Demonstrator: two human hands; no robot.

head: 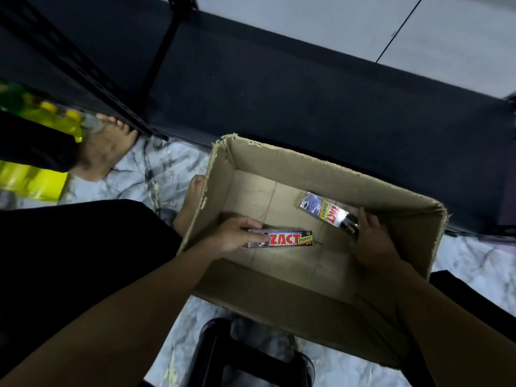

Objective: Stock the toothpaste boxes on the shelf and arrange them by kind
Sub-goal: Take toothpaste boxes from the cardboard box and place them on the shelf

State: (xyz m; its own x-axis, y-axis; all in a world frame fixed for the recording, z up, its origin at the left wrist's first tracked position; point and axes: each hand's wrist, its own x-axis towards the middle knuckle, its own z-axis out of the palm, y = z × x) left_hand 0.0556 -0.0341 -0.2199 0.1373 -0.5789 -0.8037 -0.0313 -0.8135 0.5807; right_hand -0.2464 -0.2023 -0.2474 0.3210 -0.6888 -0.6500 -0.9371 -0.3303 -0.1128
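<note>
the person reaches both arms into an open cardboard carton (337,170) standing on the marble floor (131,174) in front of a dark shelf (279,93). the left hand (233,236) has its fingers and thumb curled round one end of the first toothpaste box (290,239), red "zact smokers" lettering facing up, low over the carton's bottom near its left wall. the right hand (372,243) grips the end of the second toothpaste box (325,211), of the same kind, which points diagonally toward the far wall. the two boxes are apart. a bare foot (107,148) stands by the shelf post, beside blurred yellow packs (30,181). a black stool (251,358) sits just below the carton.
</note>
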